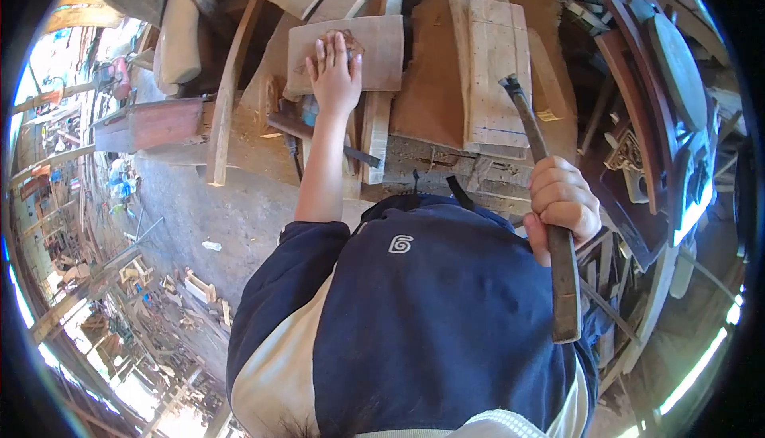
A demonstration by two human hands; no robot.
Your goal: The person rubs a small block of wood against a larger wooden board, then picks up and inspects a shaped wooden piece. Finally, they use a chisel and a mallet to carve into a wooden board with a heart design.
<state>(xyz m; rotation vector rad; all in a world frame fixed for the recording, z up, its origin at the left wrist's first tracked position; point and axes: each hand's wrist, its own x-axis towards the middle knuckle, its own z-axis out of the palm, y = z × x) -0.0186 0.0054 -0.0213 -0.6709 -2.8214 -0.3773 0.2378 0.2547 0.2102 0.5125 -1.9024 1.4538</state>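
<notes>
My left hand [335, 75] lies flat, fingers apart, on a short wooden board [382, 51] with a darker brown patch under the fingers. That board rests across other wood on the workbench [426, 107]. In my right hand [563, 205] is a wooden-handled tool [564, 298], gripped around its middle. Its small dark end points up and left, and the wider end of the handle hangs below my fist; I cannot make out its exact kind. Just below the board sits a dark flat bar [362, 156], partly hidden by my left forearm.
Right of the board stands a pale plank piece [498, 71] with small holes. A long curved wooden strip [231, 95] leans at the left. Reddish-brown curved wooden parts [633, 111] are stacked at the right. Scraps of wood lie on the floor [191, 215] at the left.
</notes>
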